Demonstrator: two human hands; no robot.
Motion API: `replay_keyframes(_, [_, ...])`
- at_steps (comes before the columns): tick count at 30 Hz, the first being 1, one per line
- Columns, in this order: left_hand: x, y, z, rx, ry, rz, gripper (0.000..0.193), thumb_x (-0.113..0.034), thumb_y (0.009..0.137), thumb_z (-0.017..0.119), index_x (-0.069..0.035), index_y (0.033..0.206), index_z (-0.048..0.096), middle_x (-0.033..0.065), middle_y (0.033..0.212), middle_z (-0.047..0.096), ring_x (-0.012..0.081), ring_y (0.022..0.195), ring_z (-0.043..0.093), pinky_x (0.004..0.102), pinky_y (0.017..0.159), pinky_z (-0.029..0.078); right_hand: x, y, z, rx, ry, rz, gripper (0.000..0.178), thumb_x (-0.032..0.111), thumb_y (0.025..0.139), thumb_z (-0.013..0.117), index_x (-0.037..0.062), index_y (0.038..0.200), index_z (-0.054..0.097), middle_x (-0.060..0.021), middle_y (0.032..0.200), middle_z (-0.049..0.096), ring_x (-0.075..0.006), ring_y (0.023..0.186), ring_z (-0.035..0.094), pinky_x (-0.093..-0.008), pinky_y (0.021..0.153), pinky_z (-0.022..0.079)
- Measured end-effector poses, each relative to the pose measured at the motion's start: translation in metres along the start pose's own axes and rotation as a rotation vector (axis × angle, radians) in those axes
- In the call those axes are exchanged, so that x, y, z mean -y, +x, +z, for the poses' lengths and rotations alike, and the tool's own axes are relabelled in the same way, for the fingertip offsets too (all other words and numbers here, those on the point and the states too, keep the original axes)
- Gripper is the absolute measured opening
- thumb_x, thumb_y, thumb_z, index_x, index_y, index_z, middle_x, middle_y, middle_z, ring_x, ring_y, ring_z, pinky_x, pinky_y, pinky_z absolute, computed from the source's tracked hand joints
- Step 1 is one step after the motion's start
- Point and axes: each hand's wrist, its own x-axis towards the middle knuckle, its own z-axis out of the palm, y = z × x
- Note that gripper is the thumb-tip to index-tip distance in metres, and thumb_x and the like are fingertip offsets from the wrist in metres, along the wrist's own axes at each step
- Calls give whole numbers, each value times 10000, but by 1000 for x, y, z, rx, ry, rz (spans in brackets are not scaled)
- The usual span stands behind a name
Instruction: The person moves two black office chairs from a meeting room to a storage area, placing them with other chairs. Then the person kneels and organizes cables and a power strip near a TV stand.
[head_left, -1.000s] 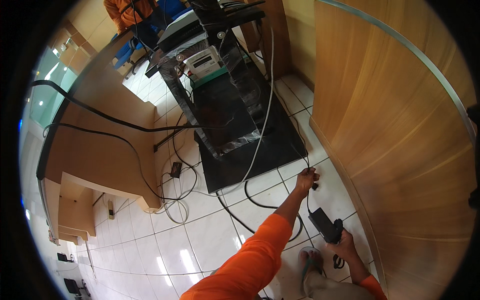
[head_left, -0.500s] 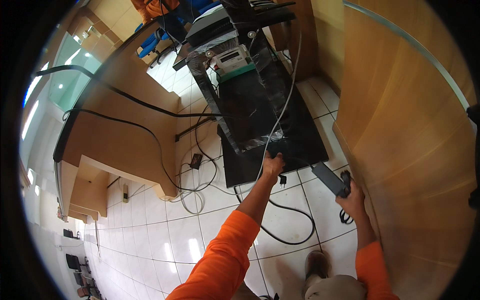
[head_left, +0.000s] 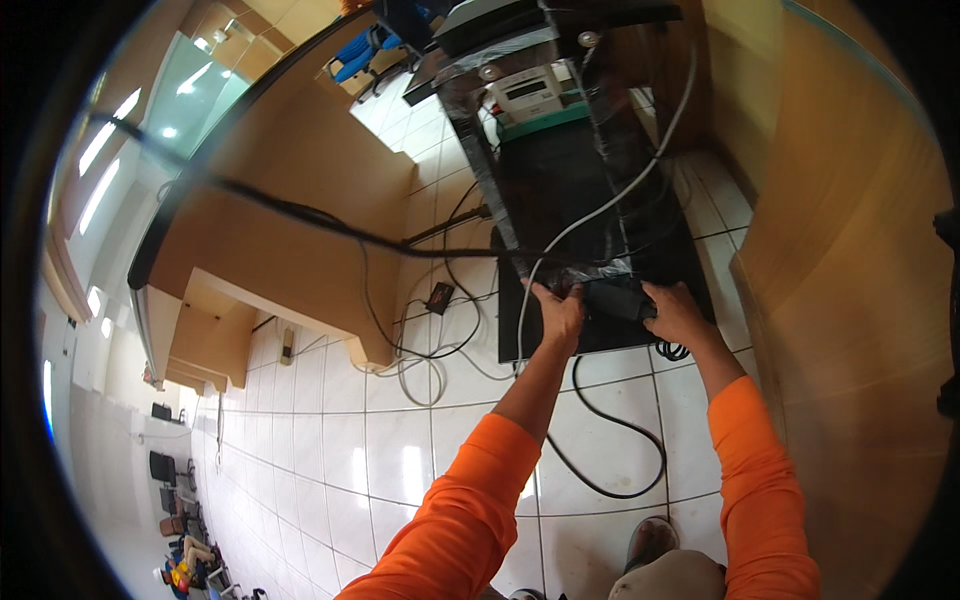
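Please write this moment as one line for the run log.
left hand: on white cable | right hand: holds black power brick | place: front edge of black stand, white tiled floor

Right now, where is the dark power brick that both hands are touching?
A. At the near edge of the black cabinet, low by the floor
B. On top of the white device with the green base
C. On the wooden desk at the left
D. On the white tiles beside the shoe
A: the left hand and right hand meet on the power brick at the near edge of the black cabinet, just above the tiled floor.
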Motion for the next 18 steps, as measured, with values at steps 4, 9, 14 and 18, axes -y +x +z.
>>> replay_keyframes(4, [10,-4,-27,111,252,269,1153,-105,900,722,8,1559,-217,301,1577,272,380,1462,312,383,1199,252,14,24,18,-26,-116,-59,580,164,804,797,43,1332,590,-170,1204,687,-342,1167,617,-458,1046,412])
replay_keyframes(9, [14,-47,-40,37,663,575,1153,-276,864,782,88,1566,-56,377,1608,103,498,1504,172,460,1232,211,25,55,36,-59,-263,-28,591,221,830,810,61,1353,587,-139,1220,679,-312,1216,568,-464,1089,385])
replay_keyframes(14, [10,-125,-33,170,661,575,1164,-301,875,791,87,1567,-60,345,1638,31,436,1546,79,447,1244,177,22,59,62,-87,-350,70,704,271,835,804,23,1429,520,-165,1282,648,-328,1287,528,-488,1163,325])
replay_keyframes(18, [1,-156,-34,267,737,732,1173,-356,876,791,16,1595,-57,355,1635,-41,467,1546,32,498,1229,207,25,45,72,-293,-293,48,691,245,861,770,9,1450,494,-193,1379,583,-361,1344,485,-504,1181,306])
